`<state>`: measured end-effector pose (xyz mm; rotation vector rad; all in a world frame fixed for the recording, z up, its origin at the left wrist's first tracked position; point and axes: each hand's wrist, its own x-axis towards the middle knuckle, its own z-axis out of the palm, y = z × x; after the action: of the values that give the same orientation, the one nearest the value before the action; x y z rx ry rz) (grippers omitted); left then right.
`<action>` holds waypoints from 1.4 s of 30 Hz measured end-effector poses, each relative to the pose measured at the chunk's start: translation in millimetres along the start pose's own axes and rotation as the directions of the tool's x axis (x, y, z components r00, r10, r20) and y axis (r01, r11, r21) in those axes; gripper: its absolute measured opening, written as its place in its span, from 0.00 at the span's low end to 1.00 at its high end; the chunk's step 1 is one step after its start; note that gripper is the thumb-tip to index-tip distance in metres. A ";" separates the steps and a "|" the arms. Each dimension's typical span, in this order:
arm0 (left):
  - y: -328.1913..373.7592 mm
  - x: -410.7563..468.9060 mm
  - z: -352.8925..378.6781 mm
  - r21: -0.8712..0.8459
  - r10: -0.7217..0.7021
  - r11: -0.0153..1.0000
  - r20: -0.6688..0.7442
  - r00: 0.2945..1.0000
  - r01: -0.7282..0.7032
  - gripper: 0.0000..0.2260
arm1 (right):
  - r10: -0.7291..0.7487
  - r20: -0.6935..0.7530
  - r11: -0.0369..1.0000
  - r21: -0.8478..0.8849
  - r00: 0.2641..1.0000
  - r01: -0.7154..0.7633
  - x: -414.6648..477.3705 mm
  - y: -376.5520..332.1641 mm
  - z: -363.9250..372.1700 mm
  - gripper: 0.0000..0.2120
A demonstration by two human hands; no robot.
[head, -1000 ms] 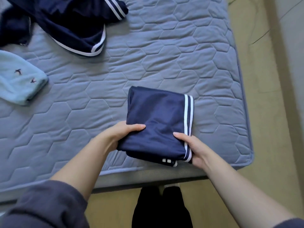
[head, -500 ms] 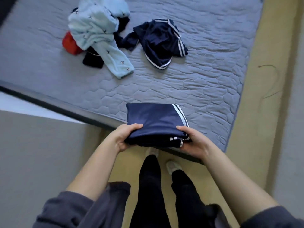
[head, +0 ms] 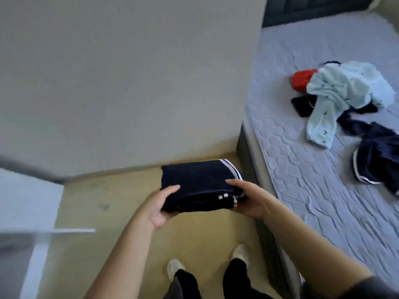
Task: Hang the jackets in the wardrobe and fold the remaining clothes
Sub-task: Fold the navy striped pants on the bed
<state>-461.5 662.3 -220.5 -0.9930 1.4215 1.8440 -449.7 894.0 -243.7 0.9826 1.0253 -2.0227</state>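
Both hands hold a folded navy garment (head: 198, 182) in the air over the floor (head: 112, 244), just off the near corner of the bed (head: 313, 190) and touching neither. The left hand (head: 158, 206) is clamped on the garment's left near edge, with the thumb lying across the top and the fingers tucked beneath. The right hand (head: 248, 199) grips the right near edge the same way, thumb on top. The bundle is a flat, squarish stack; two white stripes run along its far right edge, and small white bits of trim show among the layers on the near side.

On the quilted grey mattress, well apart from the hands, lies a loose heap of unfolded clothes. A light blue garment (head: 336, 98) (printed with small dark marks) sprawls over the top. A red piece (head: 301, 80) pokes out at its far left, and a black piece (head: 302, 105) sticks out from under it. Just beside these, nearer the right edge of the view, is a crumpled navy garment with white trim (head: 380, 160).

A plain pale wall (head: 129, 83) fills the upper left, meeting the floor behind the bundle, and a dark headboard (head: 313, 7) stands at the far end of the bed. At the far left is a blurred white panel (head: 26, 208) — what it belongs to cannot be told. Below the arms, dark trousers (head: 235, 279) and pale shoes (head: 176, 266) stand on the floor.
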 end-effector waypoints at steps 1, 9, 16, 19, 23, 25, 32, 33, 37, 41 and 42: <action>1.4 -9.0 -30.5 -0.053 0.028 0.998 -0.041 0.999 -0.031 0.14 | 0.012 0.020 0.998 -0.064 1.000 -0.011 8.2 7.3 28.9 0.14; -35.0 -111.2 -301.0 -0.377 0.140 0.879 -0.378 0.915 -0.290 0.09 | 0.197 0.230 0.862 -0.503 0.953 -0.057 35.7 156.3 280.2 0.12; -95.6 -217.8 -494.8 -0.450 0.147 0.702 -0.667 0.731 -0.552 0.13 | 0.477 0.337 0.668 -0.740 0.812 -0.084 11.3 310.1 474.2 0.08; -107.3 -250.8 -548.3 -0.463 0.106 0.605 -0.759 0.642 -0.648 0.14 | 0.549 0.357 0.587 -0.808 0.755 -0.044 3.2 356.0 543.1 0.08; -100.2 -292.1 -610.3 -0.399 0.105 0.474 -0.859 0.500 -0.785 0.13 | 0.643 0.417 0.500 -0.864 0.643 0.061 -4.9 408.3 636.6 0.06; -88.2 -312.9 -644.3 -0.345 0.105 0.418 -0.900 0.422 -0.840 0.15 | 0.662 0.462 0.499 -0.859 0.590 0.114 -13.4 431.0 686.1 0.06; -31.9 -407.0 -734.4 -0.092 0.129 0.284 -0.983 0.133 -0.954 0.17 | 0.731 0.574 0.493 -0.818 0.370 0.296 -79.7 478.7 847.3 0.16; -22.9 -424.3 -742.4 -0.042 0.137 0.272 -0.987 0.082 -0.961 0.19 | 0.737 0.593 0.499 -0.801 0.324 0.330 -93.5 482.4 869.0 0.16; 9.0 -491.7 -773.9 0.162 0.165 0.215 -0.978 -0.128 -0.963 0.23 | 0.746 0.654 0.539 -0.704 0.127 0.462 -146.2 501.2 951.5 0.18; 35.1 -543.8 -817.0 0.298 0.189 0.152 -0.945 -0.268 -0.942 0.22 | 0.742 0.670 0.574 -0.639 0.005 0.513 -188.3 529.8 1022.7 0.13; 39.9 -554.9 -830.6 0.321 0.195 0.142 -0.937 -0.291 -0.936 0.22 | 0.737 0.676 0.581 -0.619 -0.018 0.529 -197.6 538.0 1038.5 0.11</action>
<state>-30.3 -161.9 146.0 -2.3354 2.6362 2.9803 -254.1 -205.6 155.8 -1.0114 0.6435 -1.0599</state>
